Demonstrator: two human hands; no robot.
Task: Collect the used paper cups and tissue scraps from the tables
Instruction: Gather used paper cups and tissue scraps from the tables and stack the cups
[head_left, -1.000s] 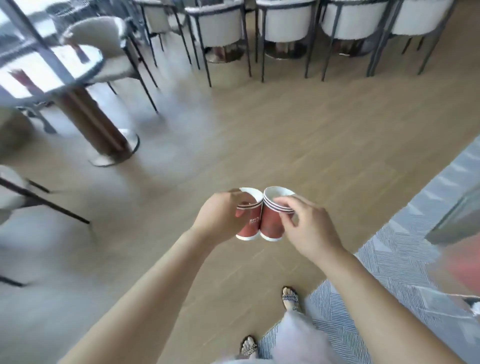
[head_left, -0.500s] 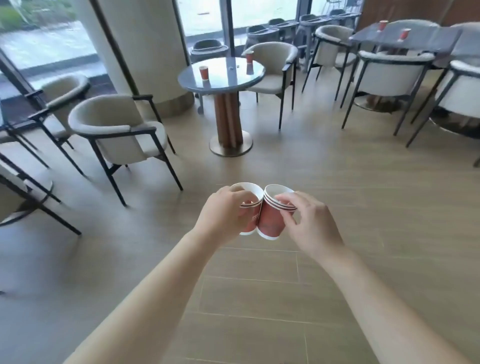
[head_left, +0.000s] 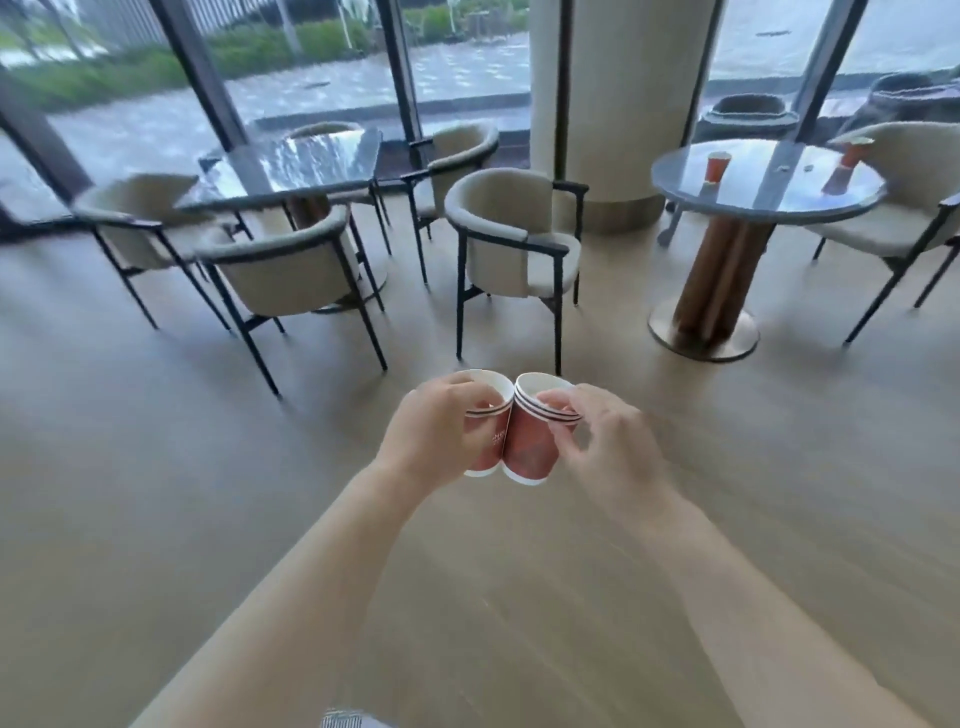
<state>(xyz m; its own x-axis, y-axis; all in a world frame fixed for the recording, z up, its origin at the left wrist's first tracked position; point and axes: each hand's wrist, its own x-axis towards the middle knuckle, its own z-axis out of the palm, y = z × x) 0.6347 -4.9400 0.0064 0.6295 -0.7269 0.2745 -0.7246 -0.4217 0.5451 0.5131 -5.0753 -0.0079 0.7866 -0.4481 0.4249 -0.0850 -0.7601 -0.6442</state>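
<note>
Left hand (head_left: 435, 427) grasps one red paper cup stack (head_left: 485, 434); right hand (head_left: 608, 441) pinches a nested stack (head_left: 532, 441), rims touching. Risk: the light right pinch may slip while walking. Two used cups (head_left: 718, 167) wait on the round counter (head_left: 769, 202), far beyond the right fingers.

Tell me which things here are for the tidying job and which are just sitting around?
For the job:
- red cups in the left hand
- stacked red cups in the right hand
- two red cups on the round table: one, another

Just around:
- armchair
- square table
- pillar
</note>
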